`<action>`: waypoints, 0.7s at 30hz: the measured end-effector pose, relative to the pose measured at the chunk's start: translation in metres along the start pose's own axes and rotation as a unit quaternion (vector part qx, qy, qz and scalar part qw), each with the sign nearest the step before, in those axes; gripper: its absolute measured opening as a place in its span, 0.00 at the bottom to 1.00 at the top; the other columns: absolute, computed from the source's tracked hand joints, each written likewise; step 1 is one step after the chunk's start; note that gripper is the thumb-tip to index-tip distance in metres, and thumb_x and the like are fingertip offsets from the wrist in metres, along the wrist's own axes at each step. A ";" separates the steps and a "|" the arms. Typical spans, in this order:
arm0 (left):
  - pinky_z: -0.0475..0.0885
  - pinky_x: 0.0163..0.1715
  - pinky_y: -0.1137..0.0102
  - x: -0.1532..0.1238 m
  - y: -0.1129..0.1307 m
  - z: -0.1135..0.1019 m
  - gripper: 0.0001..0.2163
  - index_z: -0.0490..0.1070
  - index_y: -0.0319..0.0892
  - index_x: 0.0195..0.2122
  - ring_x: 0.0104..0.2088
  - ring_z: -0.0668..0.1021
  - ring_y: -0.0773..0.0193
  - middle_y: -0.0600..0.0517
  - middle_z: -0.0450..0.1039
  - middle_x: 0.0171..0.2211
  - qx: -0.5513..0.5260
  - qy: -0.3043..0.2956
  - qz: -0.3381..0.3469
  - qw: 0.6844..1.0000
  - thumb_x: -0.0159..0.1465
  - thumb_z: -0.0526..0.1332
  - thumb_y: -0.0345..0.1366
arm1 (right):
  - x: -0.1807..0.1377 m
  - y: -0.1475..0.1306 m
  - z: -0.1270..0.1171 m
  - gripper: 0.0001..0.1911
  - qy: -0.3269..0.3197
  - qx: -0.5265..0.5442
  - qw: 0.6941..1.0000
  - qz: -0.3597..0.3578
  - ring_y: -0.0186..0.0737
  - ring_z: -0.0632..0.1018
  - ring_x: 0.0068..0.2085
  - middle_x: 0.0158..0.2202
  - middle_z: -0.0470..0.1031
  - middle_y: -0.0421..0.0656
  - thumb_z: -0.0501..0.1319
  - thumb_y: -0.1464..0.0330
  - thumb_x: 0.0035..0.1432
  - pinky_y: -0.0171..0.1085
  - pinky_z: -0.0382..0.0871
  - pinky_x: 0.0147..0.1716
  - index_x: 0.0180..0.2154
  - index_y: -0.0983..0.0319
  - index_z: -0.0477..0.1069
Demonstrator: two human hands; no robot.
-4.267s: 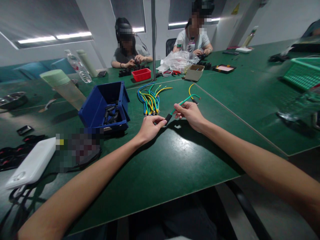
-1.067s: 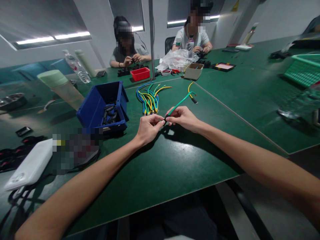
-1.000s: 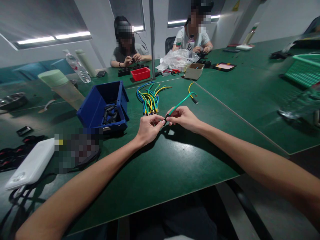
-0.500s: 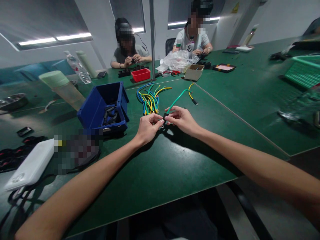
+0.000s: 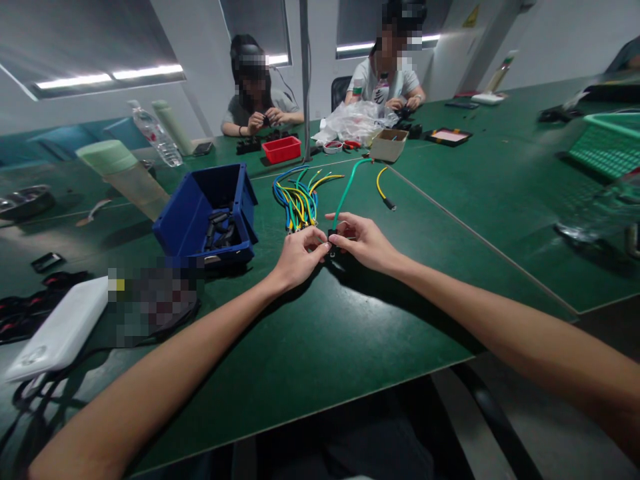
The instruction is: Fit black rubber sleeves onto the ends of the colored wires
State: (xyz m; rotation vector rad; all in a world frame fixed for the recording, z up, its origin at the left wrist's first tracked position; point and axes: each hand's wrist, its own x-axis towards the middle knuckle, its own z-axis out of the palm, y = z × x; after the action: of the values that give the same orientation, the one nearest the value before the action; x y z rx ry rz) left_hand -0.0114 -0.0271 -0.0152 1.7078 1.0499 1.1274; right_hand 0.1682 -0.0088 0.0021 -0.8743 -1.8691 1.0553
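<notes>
Two bare hands meet over the green table (image 5: 380, 320), and the clock below is centred on them, with 12 straight ahead. The left hand (image 5: 297, 257) pinches the left side of a black sleeve (image 5: 333, 235) between thumb and fingertips. The right hand (image 5: 367, 241) grasps the same sleeve from 3 o'clock, its thumb laid across the front. A green wire (image 5: 348, 185) runs out of the sleeve's top and bends over toward 1 o'clock; a small metal end (image 5: 333, 255) shows at the sleeve's bottom.

Just beyond the left fingers, at 11 o'clock, lies a bundle (image 5: 300, 200) of blue, green and yellow wires. Between 1 and 2, a yellow wire (image 5: 382, 183) lies apart from it, with a dark piece on its near end. Between 9 and 10 sits a blue bin (image 5: 173, 223) with black pieces (image 5: 220, 230) inside.

Farther off are a red tray (image 5: 281, 151) at 11, a plastic bag (image 5: 355, 121) at 12, and a carton (image 5: 389, 148) at 1. Two co-workers sit across the table, one (image 5: 258, 103) at 11 and one (image 5: 369, 83) near 1, both handling small dark parts.
</notes>
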 end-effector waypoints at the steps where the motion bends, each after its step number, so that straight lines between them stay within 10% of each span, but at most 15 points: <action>1: 0.72 0.26 0.72 0.000 -0.001 0.000 0.05 0.70 0.39 0.33 0.24 0.75 0.68 0.53 0.74 0.26 0.010 0.000 0.003 1.000 0.60 0.62 0.36 | 0.001 0.000 -0.001 0.22 0.004 -0.004 1.000 -0.001 0.32 0.70 0.26 0.27 0.69 0.37 0.62 0.67 0.57 0.33 0.66 0.28 0.53 0.63 0.70; 8: 0.73 0.33 0.69 -0.002 0.002 0.001 0.05 0.73 0.40 0.34 0.31 0.79 0.64 0.50 0.77 0.30 0.181 0.066 0.050 0.980 0.63 0.59 0.34 | 0.010 0.009 -0.022 0.25 0.048 -0.036 0.998 0.003 0.33 0.70 0.28 0.28 0.69 0.38 0.63 0.64 0.56 0.33 0.67 0.27 0.55 0.63 0.69; 14: 0.72 0.44 0.63 -0.005 0.004 -0.009 0.09 0.72 0.41 0.43 0.44 0.76 0.56 0.47 0.78 0.40 0.444 0.093 0.141 0.880 0.63 0.55 0.30 | 0.022 0.031 -0.047 0.29 0.110 -0.056 0.992 0.033 0.34 0.70 0.28 0.31 0.68 0.41 0.63 0.64 0.54 0.34 0.69 0.24 0.57 0.62 0.68; 21: 0.68 0.53 0.60 0.007 -0.009 -0.024 0.21 0.65 0.36 0.57 0.55 0.70 0.51 0.41 0.68 0.57 0.512 0.092 0.096 0.848 0.62 0.59 0.35 | 0.030 0.046 -0.073 0.30 0.173 -0.127 0.975 0.061 0.36 0.71 0.29 0.33 0.73 0.44 0.62 0.65 0.53 0.36 0.71 0.27 0.58 0.62 0.69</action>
State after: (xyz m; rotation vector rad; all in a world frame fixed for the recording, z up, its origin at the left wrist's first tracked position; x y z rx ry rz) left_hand -0.0338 -0.0131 -0.0150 2.5980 1.8411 0.8864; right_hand 0.2273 0.0609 -0.0060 -1.2499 -1.6895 0.6868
